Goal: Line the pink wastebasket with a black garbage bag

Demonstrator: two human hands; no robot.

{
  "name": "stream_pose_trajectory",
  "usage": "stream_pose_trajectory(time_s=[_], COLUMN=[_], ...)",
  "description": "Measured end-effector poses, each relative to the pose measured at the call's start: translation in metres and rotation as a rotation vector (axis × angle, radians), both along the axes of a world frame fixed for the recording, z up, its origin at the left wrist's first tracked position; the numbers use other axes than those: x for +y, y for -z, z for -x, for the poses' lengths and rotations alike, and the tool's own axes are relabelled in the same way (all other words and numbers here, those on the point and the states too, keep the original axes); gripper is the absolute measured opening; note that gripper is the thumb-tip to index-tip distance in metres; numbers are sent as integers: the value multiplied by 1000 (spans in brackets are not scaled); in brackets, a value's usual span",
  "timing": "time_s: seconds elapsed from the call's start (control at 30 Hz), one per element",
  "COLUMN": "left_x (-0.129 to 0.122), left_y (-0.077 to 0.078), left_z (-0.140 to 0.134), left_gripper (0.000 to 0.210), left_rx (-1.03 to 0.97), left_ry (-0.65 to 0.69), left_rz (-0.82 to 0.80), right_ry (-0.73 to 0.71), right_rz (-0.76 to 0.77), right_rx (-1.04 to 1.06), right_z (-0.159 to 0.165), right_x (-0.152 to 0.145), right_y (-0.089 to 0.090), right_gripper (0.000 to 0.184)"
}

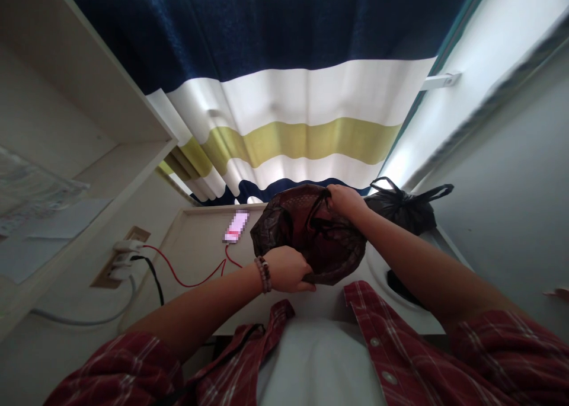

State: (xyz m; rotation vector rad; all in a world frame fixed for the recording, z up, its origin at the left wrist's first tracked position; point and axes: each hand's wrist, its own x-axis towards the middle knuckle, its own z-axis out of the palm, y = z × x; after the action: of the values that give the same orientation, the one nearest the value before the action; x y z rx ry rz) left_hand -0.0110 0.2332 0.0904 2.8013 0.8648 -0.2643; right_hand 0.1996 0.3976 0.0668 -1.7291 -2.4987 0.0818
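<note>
A reddish basket [306,222] with a perforated wall is tilted with its opening toward me. Thin black plastic bag [271,228] film covers its rim and sides. My left hand [287,269], a beaded bracelet at its wrist, is closed on the near edge of the bag and rim. At the far right edge, my right hand [345,201] is closed on gathered black plastic, with dark strands hanging from it into the basket. Just beyond that wrist sits a knotted black garbage bag [400,210] with two loops sticking up.
A phone [236,226] with a red cable lies on the light table [200,231]. Plugs [122,258] fill a wall socket at left, under a shelf [146,127]. A striped curtain [306,139] hangs behind. A round white object [377,269] stands under my right forearm.
</note>
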Motion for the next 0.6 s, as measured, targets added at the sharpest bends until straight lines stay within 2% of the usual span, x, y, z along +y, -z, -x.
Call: stream_pose_trajectory(time_s=[0.23, 0.4, 0.5, 0.6], left_x=[1, 2, 11, 35], left_y=[-2, -3, -12, -25], left_z=[-5, -4, -4, -11], left_gripper=[40, 47, 55, 52], left_rx=[30, 15, -12, -8], left_ry=[18, 21, 44, 52], left_rz=[-14, 29, 122, 181], right_ry=[13, 16, 32, 38], right_rz=[4, 8, 27, 32], right_rx=[4, 18, 14, 25], right_z=[-3, -4, -4, -5], right_x=[0, 1, -1, -2], right_y=[-2, -1, -3, -4], right_gripper=[24, 26, 29, 30])
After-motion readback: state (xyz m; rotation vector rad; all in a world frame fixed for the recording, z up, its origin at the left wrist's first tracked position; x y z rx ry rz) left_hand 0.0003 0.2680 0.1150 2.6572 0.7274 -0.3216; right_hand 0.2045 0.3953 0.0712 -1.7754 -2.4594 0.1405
